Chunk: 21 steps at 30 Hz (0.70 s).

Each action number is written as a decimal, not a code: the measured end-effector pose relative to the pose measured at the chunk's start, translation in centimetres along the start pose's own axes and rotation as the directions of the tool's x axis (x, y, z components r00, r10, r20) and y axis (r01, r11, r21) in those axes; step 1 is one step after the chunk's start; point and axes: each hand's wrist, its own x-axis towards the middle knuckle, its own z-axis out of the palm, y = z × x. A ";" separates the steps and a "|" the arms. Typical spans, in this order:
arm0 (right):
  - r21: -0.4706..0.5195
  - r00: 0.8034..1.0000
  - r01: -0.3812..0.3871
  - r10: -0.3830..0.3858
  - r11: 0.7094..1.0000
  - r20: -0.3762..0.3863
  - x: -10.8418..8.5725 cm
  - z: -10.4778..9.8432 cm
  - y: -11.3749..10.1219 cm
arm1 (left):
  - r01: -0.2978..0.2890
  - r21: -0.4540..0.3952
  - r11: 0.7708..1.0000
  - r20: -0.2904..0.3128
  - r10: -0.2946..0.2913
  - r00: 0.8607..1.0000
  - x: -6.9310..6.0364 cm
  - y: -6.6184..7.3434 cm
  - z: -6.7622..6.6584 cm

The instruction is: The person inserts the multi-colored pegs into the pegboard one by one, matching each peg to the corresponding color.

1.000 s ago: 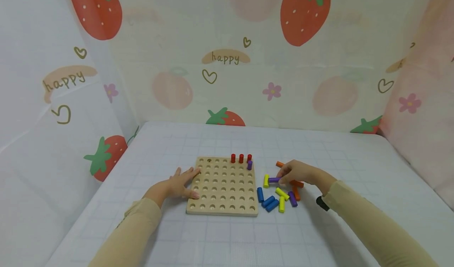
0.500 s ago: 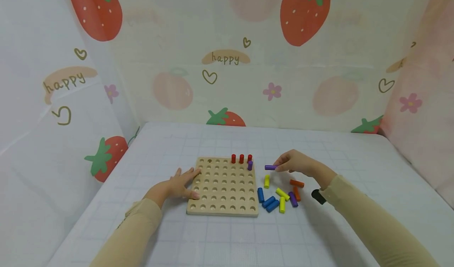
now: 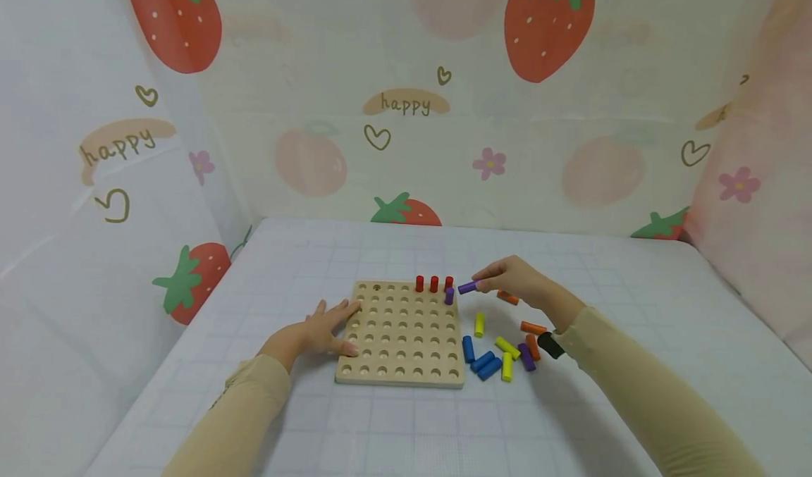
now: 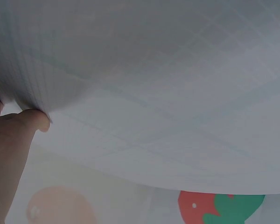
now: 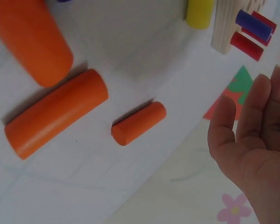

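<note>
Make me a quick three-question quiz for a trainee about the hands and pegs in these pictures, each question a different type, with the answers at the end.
1. Multiple choice: what colour is the peg pinched in the right hand?
A) yellow
B) purple
C) orange

2. True or false: the left hand is holding a yellow peg.

3. Count: how many blue pegs lie on the tablecloth beside the pegboard?

Key
1. B, purple.
2. False. It holds no peg; it is at the pegboard's left edge.
3. Three.
</note>
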 end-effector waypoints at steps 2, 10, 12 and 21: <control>0.017 1.000 -0.001 0.001 1.000 -0.012 0.2 0.4 -0.2 | 0.005 -0.005 1.000 0.000 -0.005 1.000 0.0 0.0 0.0; 0.112 0.995 -0.007 0.018 0.994 -0.100 1.3 2.0 -0.8 | 0.005 -0.005 1.000 0.001 -0.005 1.000 0.0 0.1 0.0; 0.126 0.992 -0.005 0.020 0.992 -0.123 1.5 2.4 -1.0 | 0.003 -0.006 1.000 0.003 -0.003 1.000 -0.1 0.1 -0.1; 0.141 0.975 0.056 -0.024 0.988 -0.222 2.3 4.8 -1.3 | 0.002 -0.012 1.000 0.005 -0.002 1.000 -0.1 0.3 -0.1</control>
